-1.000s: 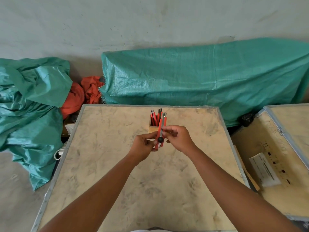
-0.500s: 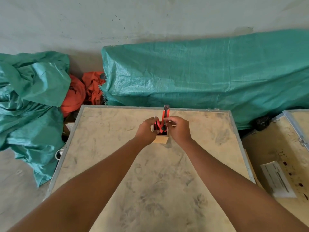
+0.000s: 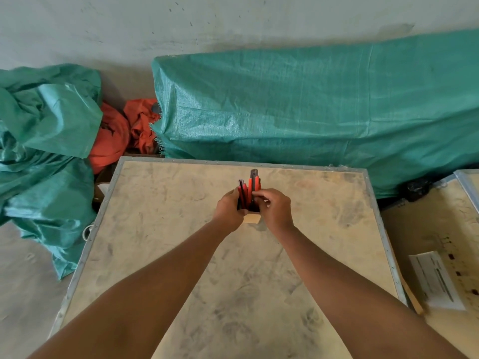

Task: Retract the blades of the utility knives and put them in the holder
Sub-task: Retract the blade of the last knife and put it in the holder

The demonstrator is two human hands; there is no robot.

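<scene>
Seen from a head-worn camera, two bare forearms reach forward over a scuffed plywood table to a small wooden holder standing near the far middle of the table. Several red and black utility knives stand upright in the holder, their upper ends rising above it. The left hand is wrapped against the left side of the holder and the knives there, apparently steadying them; whether its grip is truly closed on the holder cannot be told. The right hand is just right of the holder, its fingertips pinched on the tallest knife, which is already seated among the others. Whether any blade is out cannot be made out at this size. No loose knife is seen anywhere on the table around the holder, so the task is judged nearly finished: only the release of this last knife appears to be left. Behind the holder, beyond the table's far edge, a green tarpaulin covers something bulky.
</scene>
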